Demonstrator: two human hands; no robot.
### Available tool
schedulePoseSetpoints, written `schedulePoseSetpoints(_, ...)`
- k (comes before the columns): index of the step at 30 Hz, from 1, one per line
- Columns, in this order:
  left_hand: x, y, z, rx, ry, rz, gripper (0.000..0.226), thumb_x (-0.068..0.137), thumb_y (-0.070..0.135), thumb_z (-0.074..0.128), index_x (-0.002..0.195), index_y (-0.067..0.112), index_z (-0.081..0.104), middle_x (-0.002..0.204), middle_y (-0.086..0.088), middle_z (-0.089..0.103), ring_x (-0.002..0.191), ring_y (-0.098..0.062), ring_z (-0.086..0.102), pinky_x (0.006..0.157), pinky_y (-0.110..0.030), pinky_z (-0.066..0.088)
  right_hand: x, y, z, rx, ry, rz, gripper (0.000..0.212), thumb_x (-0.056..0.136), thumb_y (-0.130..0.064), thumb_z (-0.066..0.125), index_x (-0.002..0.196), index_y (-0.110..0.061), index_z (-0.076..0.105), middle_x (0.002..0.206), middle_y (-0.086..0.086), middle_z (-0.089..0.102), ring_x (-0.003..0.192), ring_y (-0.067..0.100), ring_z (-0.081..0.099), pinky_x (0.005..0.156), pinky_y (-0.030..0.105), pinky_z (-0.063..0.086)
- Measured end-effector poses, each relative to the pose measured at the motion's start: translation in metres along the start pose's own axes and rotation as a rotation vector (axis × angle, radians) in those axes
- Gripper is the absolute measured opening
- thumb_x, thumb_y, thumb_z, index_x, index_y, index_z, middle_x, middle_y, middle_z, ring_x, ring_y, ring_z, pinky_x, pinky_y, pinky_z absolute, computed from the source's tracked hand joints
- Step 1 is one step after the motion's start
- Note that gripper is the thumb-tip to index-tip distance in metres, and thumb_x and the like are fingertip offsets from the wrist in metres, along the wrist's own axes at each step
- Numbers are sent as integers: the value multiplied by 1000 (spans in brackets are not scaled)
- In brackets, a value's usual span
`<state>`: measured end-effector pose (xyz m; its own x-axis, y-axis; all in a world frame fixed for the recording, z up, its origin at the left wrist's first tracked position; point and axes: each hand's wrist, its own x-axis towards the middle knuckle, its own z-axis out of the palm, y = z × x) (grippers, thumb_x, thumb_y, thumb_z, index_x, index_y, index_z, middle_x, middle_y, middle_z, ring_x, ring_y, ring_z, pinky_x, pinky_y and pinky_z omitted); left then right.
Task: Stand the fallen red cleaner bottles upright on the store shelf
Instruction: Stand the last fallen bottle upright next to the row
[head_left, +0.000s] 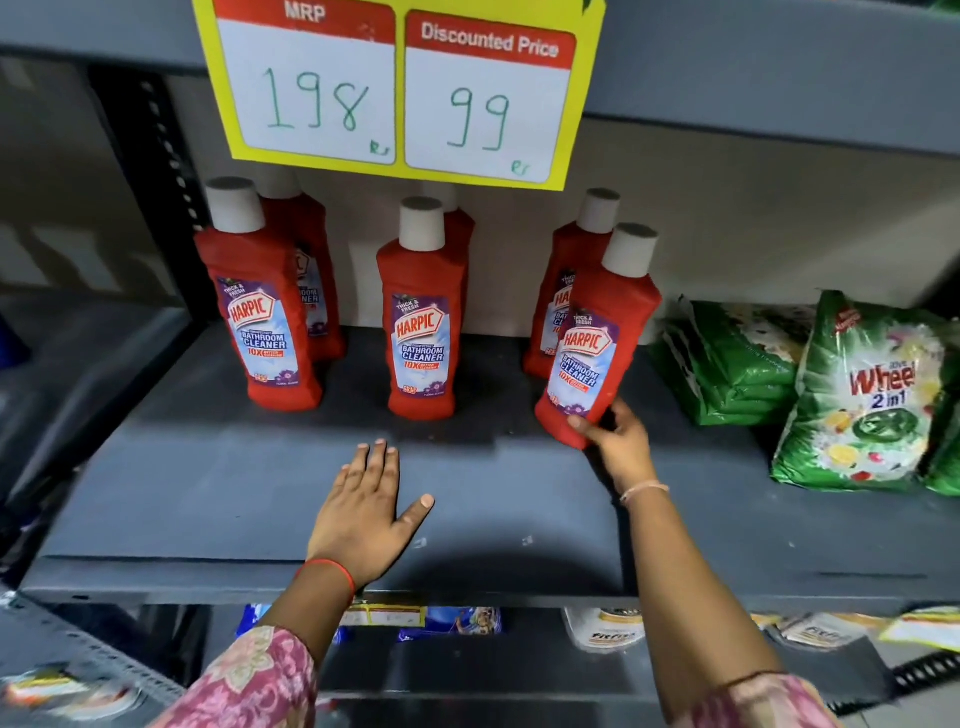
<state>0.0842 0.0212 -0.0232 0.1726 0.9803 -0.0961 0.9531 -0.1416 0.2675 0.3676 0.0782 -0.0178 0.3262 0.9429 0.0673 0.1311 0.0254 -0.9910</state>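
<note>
Several red Harpic cleaner bottles with white caps stand on the grey shelf (218, 499). A front left bottle (260, 306) and a front middle bottle (422, 317) are upright, each with another bottle behind it. At the right, a front bottle (597, 343) stands leaning slightly, with one more bottle (563, 291) behind it. My right hand (618, 441) grips the base of that front right bottle. My left hand (363, 509) lies flat on the shelf in front of the middle bottle, fingers apart, holding nothing.
Green Wheel detergent bags (867, 395) and a stack of green packs (727, 358) fill the shelf's right side. A yellow price sign (400, 88) hangs from the upper shelf. Packets (608, 629) lie on the lower shelf.
</note>
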Motion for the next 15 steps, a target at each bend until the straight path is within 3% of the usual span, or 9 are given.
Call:
schedulePoseSetpoints(3, 1, -4, -3, 18, 12, -1, 105, 60, 71, -7, 146, 11, 0, 159, -6, -4, 146, -19, -8, 119, -32, -1, 14, -4, -8, 30, -114, 50, 41, 76, 11, 60, 115, 1, 51, 114, 16, 57, 74, -3, 63, 81, 24, 54)
schedulePoseSetpoints(6, -3, -7, -3, 24, 15, -9, 105, 60, 72, -7, 146, 11, 0, 159, -5, -3, 146, -19, -7, 119, -33, -1, 19, -3, -11, 52, -198, 90, 43, 80, 9, 57, 121, 4, 45, 125, 21, 54, 87, 5, 60, 89, 26, 51)
schedulePoseSetpoints(8, -3, -9, -4, 26, 17, -8, 105, 61, 72, -7, 146, 12, 0, 159, -5, -3, 146, -19, -7, 119, -33, -1, 18, -9, -12, 62, -241, 129, 61, 71, -16, 74, 121, -1, 45, 116, 10, 63, 91, 8, 61, 97, 31, 48)
schedulePoseSetpoints(10, -2, -9, -5, 27, 22, -6, 105, 60, 72, -7, 146, 12, 0, 159, -5, -3, 146, -19, -7, 119, -32, -1, 21, -7, -15, 79, -285, 133, 99, 39, -50, 86, 118, -7, 46, 105, -5, 66, 90, 1, 63, 91, 21, 50)
schedulePoseSetpoints(11, -1, -9, -5, 25, 25, -4, 105, 60, 72, -6, 146, 12, 0, 159, -5, -3, 146, -19, -7, 119, -33, -1, 22, -7, -16, 83, -294, 132, 104, 33, -54, 85, 118, -9, 46, 106, -6, 63, 92, 1, 62, 90, 18, 50)
schedulePoseSetpoints(13, -1, -10, -5, 18, 24, 3, 105, 61, 72, -6, 146, 12, 1, 159, -5, -2, 147, -19, -6, 119, -33, 0, 18, -12, -14, 51, -272, 172, 84, 54, -36, 84, 122, -8, 44, 116, 3, 59, 103, 9, 59, 100, 29, 47)
schedulePoseSetpoints(15, 1, -11, -6, 13, 21, 5, 104, 61, 72, -5, 146, 12, 1, 159, -5, -2, 147, -19, -7, 119, -33, 0, 20, -13, -10, 25, -256, 136, 63, 72, 2, 68, 127, -6, 38, 128, 11, 51, 114, 20, 50, 105, 39, 40)
